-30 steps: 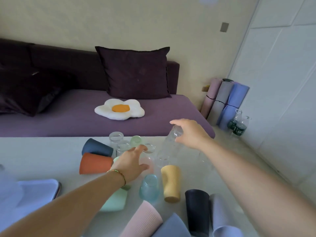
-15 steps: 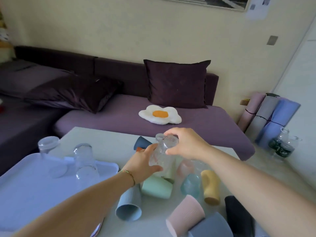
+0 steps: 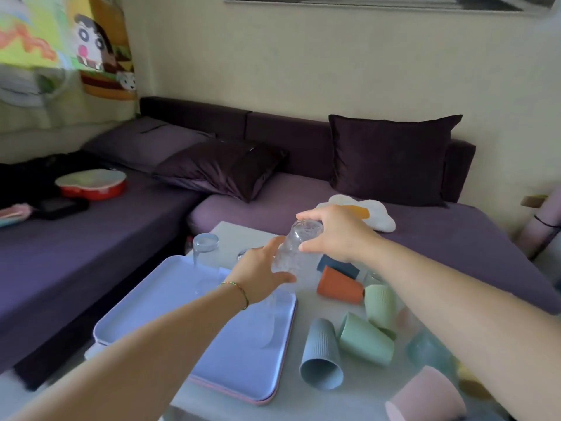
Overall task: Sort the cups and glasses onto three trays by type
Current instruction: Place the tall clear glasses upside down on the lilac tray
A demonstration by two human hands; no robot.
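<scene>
**Clear glass (image 3: 299,252) held in both hands above lilac tray (image 3: 145,317)**

Held tilted in mid-air over the tray's far right corner, not touching it. Gripped at the upper end by the right hand (image 3: 334,235), fingers and thumb curled round it. Clasped lower down by the left hand (image 3: 261,276), fingers and thumb curved round its sides. On the tray, two other glasses: a far glass (image 3: 205,253) at the back corner, and a near glass (image 3: 270,323) by the right edge, faint. Just right of the tray, lying on the white table (image 3: 233,230): orange cup (image 3: 340,287), dark blue cup (image 3: 335,265) behind it, two green cups (image 3: 365,340), blue-grey ribbed cup (image 3: 321,354), pink cup (image 3: 425,396). Beyond, purple sofa (image 3: 121,238) with egg-shaped cushion (image 3: 379,215).
</scene>
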